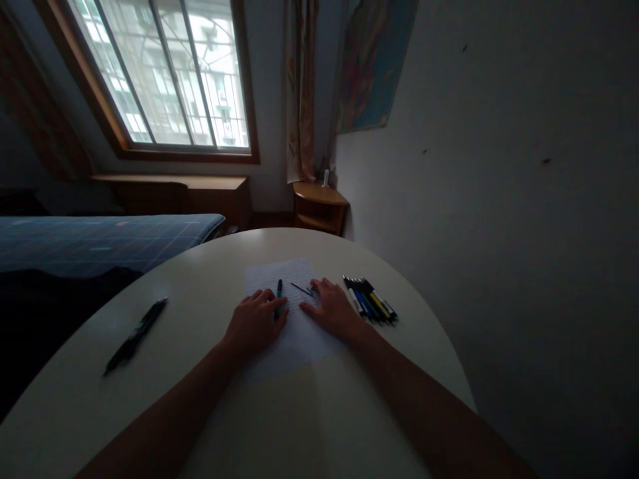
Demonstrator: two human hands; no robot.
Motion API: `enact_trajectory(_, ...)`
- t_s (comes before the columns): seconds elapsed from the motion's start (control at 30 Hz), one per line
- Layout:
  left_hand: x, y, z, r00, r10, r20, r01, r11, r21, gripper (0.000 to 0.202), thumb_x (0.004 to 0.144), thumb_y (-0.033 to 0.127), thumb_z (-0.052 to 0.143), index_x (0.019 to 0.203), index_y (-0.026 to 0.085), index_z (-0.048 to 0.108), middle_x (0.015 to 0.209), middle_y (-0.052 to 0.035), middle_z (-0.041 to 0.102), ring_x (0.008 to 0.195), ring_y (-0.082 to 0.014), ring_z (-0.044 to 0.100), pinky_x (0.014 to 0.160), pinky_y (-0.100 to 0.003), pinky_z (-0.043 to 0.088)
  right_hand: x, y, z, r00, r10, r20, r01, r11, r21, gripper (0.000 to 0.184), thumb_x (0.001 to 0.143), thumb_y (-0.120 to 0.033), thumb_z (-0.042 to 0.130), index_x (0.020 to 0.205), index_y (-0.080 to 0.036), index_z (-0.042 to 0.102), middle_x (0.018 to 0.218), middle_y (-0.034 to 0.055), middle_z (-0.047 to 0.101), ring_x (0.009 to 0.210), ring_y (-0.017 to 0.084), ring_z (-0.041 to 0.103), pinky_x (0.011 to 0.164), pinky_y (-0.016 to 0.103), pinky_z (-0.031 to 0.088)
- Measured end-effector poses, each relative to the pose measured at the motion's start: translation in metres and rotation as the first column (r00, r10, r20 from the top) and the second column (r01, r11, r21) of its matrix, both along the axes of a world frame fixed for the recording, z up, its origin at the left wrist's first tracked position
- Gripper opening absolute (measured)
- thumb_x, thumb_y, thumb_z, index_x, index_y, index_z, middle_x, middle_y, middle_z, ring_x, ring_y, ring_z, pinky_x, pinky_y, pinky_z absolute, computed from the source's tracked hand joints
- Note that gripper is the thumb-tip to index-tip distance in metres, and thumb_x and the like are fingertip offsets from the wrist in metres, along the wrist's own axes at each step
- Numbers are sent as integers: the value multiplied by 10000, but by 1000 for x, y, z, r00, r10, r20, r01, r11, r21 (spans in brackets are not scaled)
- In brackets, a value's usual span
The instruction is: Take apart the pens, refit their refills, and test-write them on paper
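Two bare forearms [200, 392] reach in from the near edge of a pale round desk [214, 286], framing a sheet of lined paper [289, 356]. On the sheet, the left hand [257, 319] appears to pinch a dark pen [279, 289] between thumb and fingers, its near part partly covered. The right hand [332, 307] rests on the paper's right side, thumb and forefinger parted, beside a thin dark rod [300, 289] and a small dark piece [314, 291]; whether it grips anything cannot be told.

The likeliest mishap is a lost part: a brush of the right fingers could send the rod or the small piece rolling off the sheet. A sideways drag of the forearm could also disturb the row of pens [372, 301] just beside it, and a slipping paper would carry everything on it.

The pen lies on the left half of the sheet, its long axis running almost straight away from the person, far end leaning slightly right; which end writes cannot be made out. The rod slants from far left to near right, toward the right hand's fingers.
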State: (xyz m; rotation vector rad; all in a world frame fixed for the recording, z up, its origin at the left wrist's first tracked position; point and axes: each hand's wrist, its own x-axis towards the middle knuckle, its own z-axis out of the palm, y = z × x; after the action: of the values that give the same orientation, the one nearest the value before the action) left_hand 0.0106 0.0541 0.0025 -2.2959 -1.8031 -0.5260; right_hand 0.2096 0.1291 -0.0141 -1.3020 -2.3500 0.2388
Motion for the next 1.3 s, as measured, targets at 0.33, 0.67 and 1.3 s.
enact_trajectory(0.33,-2,2,0,998,21,51,-21,1000,2,351,939,331,460,1240,225,606,1123,-75,656,1026,-230,590,881,-374,486,2,2,1,1000,18,21,-18,1000,2,562,927,-460,479,1379,-128,458,1378,162,530,1345,267,414,1117,415,291)
enact_trajectory(0.67,-20,11,-14,978,207,16,-206,977,-58,413,901,276,451,1275,184,600,1367,-86,563,1254,-263,503,1064,-415,404,6,7,-4,996,15,86,-17,1000,21,873,807,-729,478,1421,-113,410,1461,173,441,1382,310,355,1137,453,269)
enact_trajectory(1.3,-38,17,-28,994,79,81,-66,985,-157,510,949,395,372,1388,162,485,1501,-97,412,1413,-260,321,1154,-488,257,12,13,-6,993,-18,115,20,1000,-13,914,773,-795,451,1388,-120,477,1489,165,406,1401,323,314,1159,471,216)
